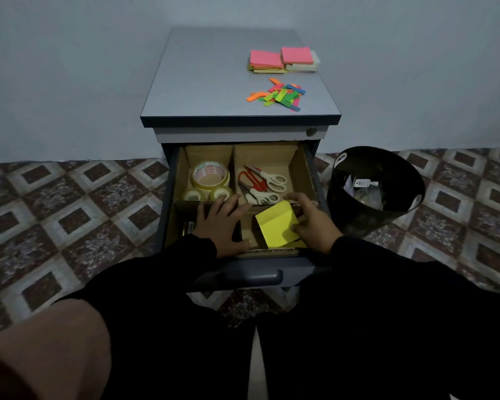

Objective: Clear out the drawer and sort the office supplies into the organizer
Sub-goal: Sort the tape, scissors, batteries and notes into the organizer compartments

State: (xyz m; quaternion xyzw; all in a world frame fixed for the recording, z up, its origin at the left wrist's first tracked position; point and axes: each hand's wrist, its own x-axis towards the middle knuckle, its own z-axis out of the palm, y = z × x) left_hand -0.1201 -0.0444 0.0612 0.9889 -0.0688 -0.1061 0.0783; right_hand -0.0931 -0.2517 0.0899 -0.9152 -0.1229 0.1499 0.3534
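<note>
The drawer [243, 272] stood pulled out of the cabinet [240, 122], and a cardboard organizer [233, 157] already sat inside it, split into compartments. By the look of it the sorting was well under way. In the organizer's back-left compartment lay three tape rolls [210, 180], one large and two small in front of it; in the back-right compartment lay the scissors [261, 183], at least three pairs, overlapping one another. The right hand [309, 220] held a yellow pad [277, 225] tilted over the organizer's front-right compartment, its thumb pressed on the pad's face and its fingers curled behind the far edge, so this pad seemed to be going in just then. The left hand [223, 223] rested flat, fingers spread and straight, over the front-middle part of the organizer, holding nothing; it hid most of what lay below, though a dark object showed at the front-left, too dim to name. Still to sort, as far as could be judged, were the things on the cabinet's worktop: two stacks of pink-topped pads [283, 60] toward the back right and a loose heap of coloured flags [277, 93] in front of them. A black bin [375, 186] beside the cabinet, on the floor to the right, held some scraps.
</note>
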